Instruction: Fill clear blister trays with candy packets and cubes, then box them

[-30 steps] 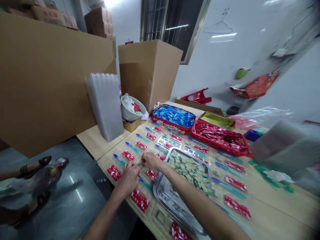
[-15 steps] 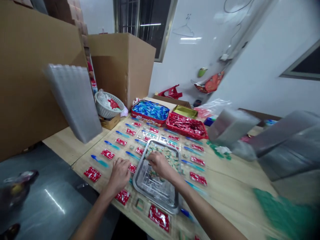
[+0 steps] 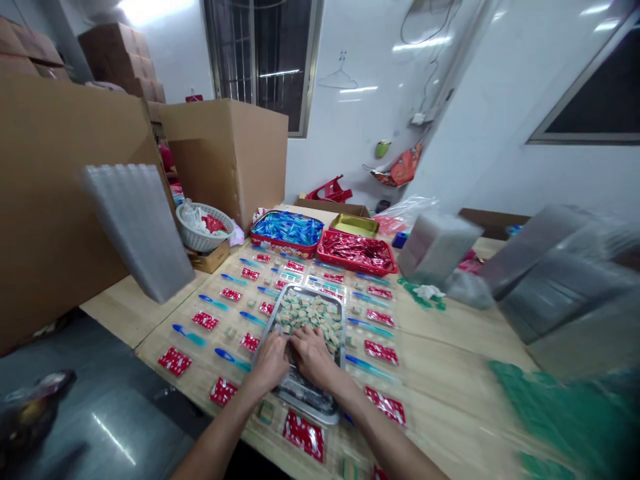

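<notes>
Clear packs part-filled, two hands at the metal tray

Head view.
Metal tray (image 3: 303,392): near middle of the table (image 3: 440,400); small green-and-beige pieces (image 3: 310,310) heaped at its far end, near end mostly bare.
Left hand (image 3: 273,360), right hand (image 3: 314,353): side by side over the tray, at the heap's near edge; fingers bent and narrow, whether on a piece cannot be told.
Clear packs (image 3: 327,287): in rows left, right and far of the tray.
Contents: blue sticks (image 3: 189,335) and red packets (image 3: 175,361), seemingly laid almost throughout; pieces visible in some packs, a near one (image 3: 266,412) included, others too blurred to tell.
Remaining: pieces look only partly laid out, with plenty left in the tray.
Stock, far side: tin (image 3: 285,249) of blue sticks, red basket (image 3: 357,265) of packets, both well filled.
</notes>
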Available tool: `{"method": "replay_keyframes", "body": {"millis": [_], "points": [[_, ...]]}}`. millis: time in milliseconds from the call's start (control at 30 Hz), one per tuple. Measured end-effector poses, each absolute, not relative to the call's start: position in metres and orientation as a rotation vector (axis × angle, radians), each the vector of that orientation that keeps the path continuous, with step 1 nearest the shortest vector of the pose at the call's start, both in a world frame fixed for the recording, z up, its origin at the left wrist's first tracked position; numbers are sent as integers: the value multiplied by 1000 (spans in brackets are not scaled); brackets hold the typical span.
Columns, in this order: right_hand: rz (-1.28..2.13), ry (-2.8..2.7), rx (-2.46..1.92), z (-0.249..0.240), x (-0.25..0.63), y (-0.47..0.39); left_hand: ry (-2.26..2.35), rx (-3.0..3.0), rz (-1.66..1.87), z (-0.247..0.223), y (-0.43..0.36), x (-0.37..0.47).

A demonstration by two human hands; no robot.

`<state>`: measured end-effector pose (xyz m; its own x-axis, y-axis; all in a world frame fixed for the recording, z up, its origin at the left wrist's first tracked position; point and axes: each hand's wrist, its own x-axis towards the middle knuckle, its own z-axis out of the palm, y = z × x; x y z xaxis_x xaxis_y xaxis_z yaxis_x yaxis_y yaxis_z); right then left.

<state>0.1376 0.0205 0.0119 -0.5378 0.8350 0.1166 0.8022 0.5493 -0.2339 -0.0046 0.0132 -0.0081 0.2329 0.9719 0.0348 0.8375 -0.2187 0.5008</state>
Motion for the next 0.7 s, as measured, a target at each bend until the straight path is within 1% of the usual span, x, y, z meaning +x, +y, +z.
{"method": "replay_keyframes", "body": {"millis": [200,367,567,700], "points": [[331,-2361,-1402,-2,146,11,1608,2047,579,1,11,-1],[620,-2129,-1352,-10,150,4,1474,1905,666,-3,11,-2],[999,-1896,-1315,-6,158,3,1401,1669,775,-11,10,-6],[1098,-1815,-1253,-3,161,2,1309,1455,822,-10,8,-7]]}}
